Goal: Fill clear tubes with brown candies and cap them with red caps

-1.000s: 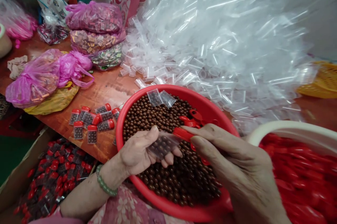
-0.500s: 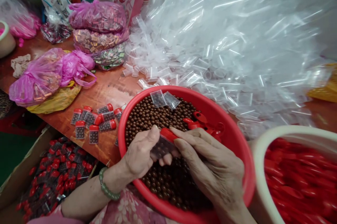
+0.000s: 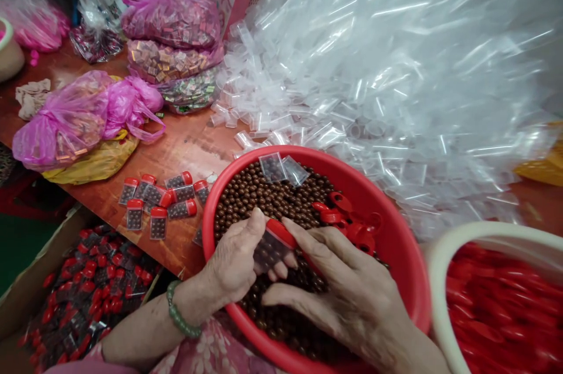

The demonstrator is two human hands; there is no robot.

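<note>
My left hand (image 3: 235, 257) is closed on a small clear box (image 3: 271, 248) full of brown balls, its red cap (image 3: 281, 232) on the upper end. Fingers of my right hand (image 3: 352, 286) rest at the edge of that cap while the thumb stands away, so the hand is open. Both hands are above a red basin (image 3: 417, 298) holding many brown balls (image 3: 250, 195). Two clear empty boxes (image 3: 284, 169) lie on the balls at the far side, and several loose red caps (image 3: 352, 224) lie at the right.
Capped boxes (image 3: 160, 204) lie on the table (image 3: 189, 139) left of the basin. A carton (image 3: 26, 280) below holds many more. A large heap of clear boxes (image 3: 373, 81) spreads behind. At right stands a cream tub (image 3: 440, 268) of red caps; pink bags (image 3: 176, 22) sit back left.
My right thumb has come off the box and spread downward, opening the hand, with fingers still by the cap. My left hand keeps its hold. The view has shifted slightly.
</note>
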